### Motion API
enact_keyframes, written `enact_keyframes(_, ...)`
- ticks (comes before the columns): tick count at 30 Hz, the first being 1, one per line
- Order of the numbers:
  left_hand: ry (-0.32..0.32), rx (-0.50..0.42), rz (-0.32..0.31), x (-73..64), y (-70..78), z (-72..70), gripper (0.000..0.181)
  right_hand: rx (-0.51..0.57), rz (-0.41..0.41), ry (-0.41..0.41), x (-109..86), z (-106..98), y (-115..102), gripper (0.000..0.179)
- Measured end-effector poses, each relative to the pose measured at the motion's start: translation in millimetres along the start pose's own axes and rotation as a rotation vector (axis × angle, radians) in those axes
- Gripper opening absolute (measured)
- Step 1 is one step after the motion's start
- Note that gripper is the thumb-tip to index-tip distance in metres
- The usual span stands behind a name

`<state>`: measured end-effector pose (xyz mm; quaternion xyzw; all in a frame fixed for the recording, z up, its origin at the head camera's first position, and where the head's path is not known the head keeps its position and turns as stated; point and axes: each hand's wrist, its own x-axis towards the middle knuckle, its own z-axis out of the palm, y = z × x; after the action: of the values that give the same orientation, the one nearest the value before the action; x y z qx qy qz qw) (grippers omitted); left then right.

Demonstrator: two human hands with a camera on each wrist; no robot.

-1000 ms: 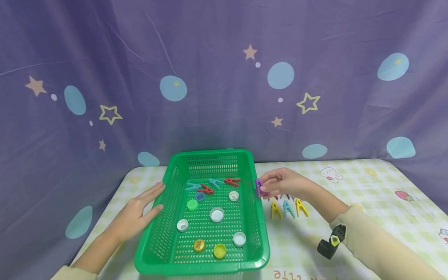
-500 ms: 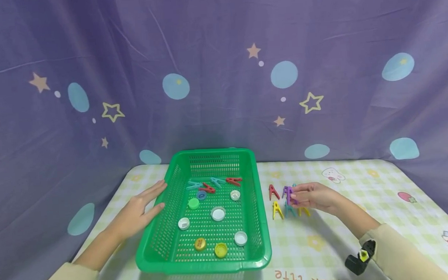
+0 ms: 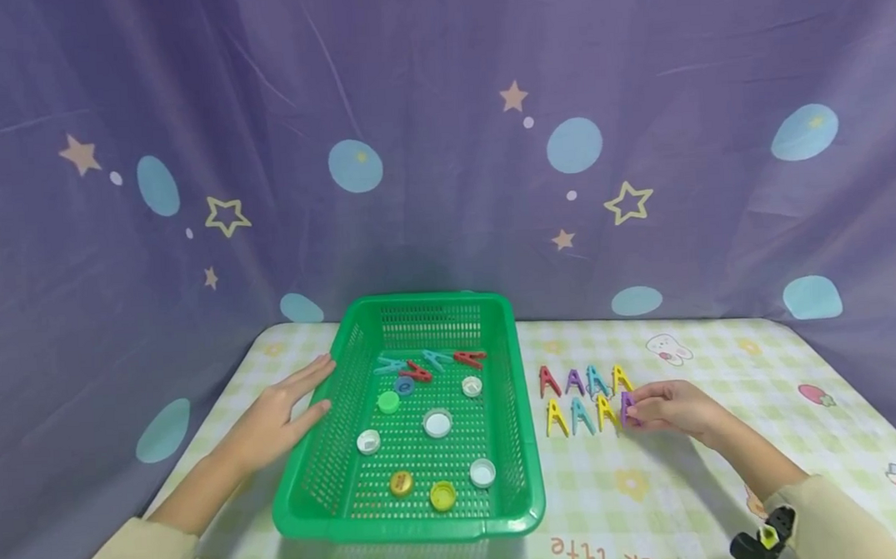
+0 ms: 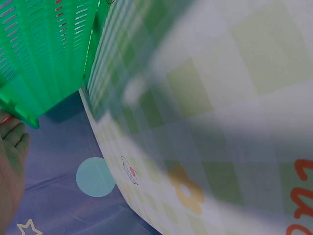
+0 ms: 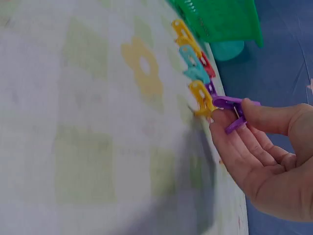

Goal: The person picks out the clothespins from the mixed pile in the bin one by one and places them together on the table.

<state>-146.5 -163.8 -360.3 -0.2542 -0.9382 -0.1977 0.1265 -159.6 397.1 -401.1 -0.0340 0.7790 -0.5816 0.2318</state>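
My right hand [image 3: 675, 409] pinches a purple clothespin [image 5: 234, 108] between thumb and fingers, at the right end of the front row of clothespins on the table. Left of it in that row stand a yellow clothespin [image 3: 606, 412], a light blue one [image 3: 582, 415] and another yellow one [image 3: 556, 417]. Behind them is a second row: red [image 3: 548, 381], purple [image 3: 574, 381], light blue [image 3: 597, 380] and yellow [image 3: 621, 378]. My left hand [image 3: 277, 420] rests with extended fingers on the left rim of the green basket [image 3: 411, 529].
Inside the basket lie light blue clothespins [image 3: 436, 360], red clothespins [image 3: 470, 359] and several bottle caps [image 3: 437, 423]. A checked cloth [image 3: 725, 434] covers the table, and a purple curtain [image 3: 446, 229] hangs behind it.
My right hand has carried the purple clothespin from the basket's right rim over the rows to the right end of the front row. My left hand has stayed on the basket.
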Motion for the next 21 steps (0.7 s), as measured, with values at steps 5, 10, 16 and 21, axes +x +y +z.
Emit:
enact_keyframes(5, -0.005, 0.003, -0.002, 1.2, 0.2, -2.3, 0.053, -0.104, 0.031, 0.114, -5.4, -1.2, 2.0, 0.042)
enact_keyframes(10, -0.005, -0.002, -0.001, 1.1, 0.0, -2.3, 0.052, -0.188, 0.062, 0.186, -3.8, 1.2, 6.7, 0.042)
enact_keyframes(16, 0.003, 0.006, 0.003, 0.5, 0.0, 0.0, 0.052, -0.234, 0.046, 0.28, 2.0, 5.2, 10.1, 0.038)
enact_keyframes(21, 0.006, 0.011, 0.002, 0.3, 0.5, 0.5, 0.052, -0.29, 0.026, 0.334, 3.2, 7.4, 10.1, 0.038)
